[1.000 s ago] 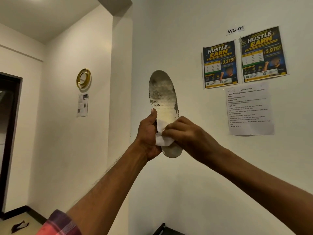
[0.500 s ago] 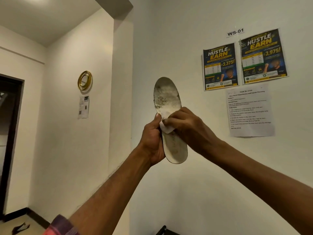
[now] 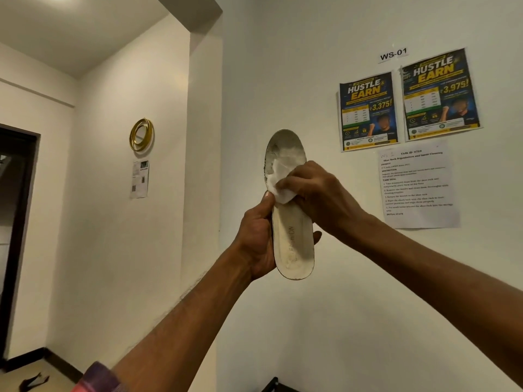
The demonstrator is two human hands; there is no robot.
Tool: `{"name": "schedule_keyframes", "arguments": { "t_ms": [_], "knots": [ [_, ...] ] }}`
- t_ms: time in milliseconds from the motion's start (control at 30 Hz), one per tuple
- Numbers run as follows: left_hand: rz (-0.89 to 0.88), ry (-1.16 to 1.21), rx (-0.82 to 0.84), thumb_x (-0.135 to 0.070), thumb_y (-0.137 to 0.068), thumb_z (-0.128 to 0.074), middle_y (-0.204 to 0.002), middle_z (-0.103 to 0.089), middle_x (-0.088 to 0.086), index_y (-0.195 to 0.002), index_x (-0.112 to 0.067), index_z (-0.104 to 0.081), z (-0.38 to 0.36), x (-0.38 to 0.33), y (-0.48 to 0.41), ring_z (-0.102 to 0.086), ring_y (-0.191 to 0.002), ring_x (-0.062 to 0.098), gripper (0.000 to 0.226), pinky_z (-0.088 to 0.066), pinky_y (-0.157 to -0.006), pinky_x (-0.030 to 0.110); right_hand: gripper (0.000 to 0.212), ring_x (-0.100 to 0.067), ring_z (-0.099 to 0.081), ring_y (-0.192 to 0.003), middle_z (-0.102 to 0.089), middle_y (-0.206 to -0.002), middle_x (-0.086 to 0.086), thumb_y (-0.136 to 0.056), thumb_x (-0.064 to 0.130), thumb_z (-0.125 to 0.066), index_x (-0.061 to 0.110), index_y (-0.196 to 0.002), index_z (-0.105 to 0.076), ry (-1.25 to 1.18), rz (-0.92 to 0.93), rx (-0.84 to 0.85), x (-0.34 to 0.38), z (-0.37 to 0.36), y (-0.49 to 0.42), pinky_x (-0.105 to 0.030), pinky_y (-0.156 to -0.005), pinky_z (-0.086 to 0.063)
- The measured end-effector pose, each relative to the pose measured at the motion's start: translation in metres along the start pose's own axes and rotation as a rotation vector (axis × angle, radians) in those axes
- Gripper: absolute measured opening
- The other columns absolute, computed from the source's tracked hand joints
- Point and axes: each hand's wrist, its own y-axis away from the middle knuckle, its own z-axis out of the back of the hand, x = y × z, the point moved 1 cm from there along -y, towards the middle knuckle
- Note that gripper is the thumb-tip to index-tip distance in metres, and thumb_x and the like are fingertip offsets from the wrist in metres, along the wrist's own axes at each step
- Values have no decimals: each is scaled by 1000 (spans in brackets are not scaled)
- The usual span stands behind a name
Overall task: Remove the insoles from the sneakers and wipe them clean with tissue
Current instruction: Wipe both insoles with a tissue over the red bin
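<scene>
Holding insole (image 3: 293, 244) upright mid-frame, left hand (image 3: 256, 239) fingers wrapped round heel half. Pinching tissue (image 3: 278, 179) in right hand (image 3: 317, 193) fingers; moved up from midsole toward 12 o'clock toe. Wipe likely nearing toe end.

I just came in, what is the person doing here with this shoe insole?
A person is wiping an insole clean. The left hand grips it upright by its lower half, raised in front of a wall. The right hand holds a crumpled tissue against its upper part, where grey marks show.
</scene>
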Motion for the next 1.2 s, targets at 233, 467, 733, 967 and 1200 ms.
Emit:
{"name": "schedule_keyframes", "arguments": {
  "t_ms": [233,467,733,967,1200],
  "knots": [
    [33,-17,28,-57,-104,-36,-127,-67,17,-147,-18,-52,-4,2,2,-68,-108,34,60,-54,-93,54,30,-41,-64,-88,-67,-99,-24,-77,4,-81,-1,-105,-72,71,25,-1,-6,1,-16,-45,-67,-60],
    [49,-72,46,-59,-104,-32,-124,-66,16,-144,-13,-54,-5,2,5,-65,-107,32,65,-55,-93,51,29,-40,-63,-95,-65,-103,-25,-79,2,-79,-3,-106,-70,105,-45,-30,-13,11,-28,-47,-71,-60],
    [50,-83,59,-58,-104,-32,-125,-65,16,-147,-13,-52,-5,2,4,-66,-108,33,65,-53,-95,52,31,-41,-60,-105,-62,-114,-27,-84,4,-75,-2,-113,-67,90,-85,-30,-16,16,-34,-44,-80,-58],
    [50,-87,62,-58,-104,-31,-122,-67,15,-147,-12,-52,-5,3,4,-65,-107,32,66,-52,-95,51,25,-35,-59,-99,-59,-109,-21,-94,11,-61,1,-116,-68,78,-101,-40,-20,15,-41,-46,-79,-57],
    [19,-54,38,-58,-104,-33,-131,-64,18,-146,-14,-53,-2,2,1,-63,-114,36,64,-53,-95,54,24,-34,-59,-93,-61,-103,-21,-90,2,-65,-1,-114,-70,-4,-92,-48,-8,8,-38,-46,-74,-56]
  ]
}}
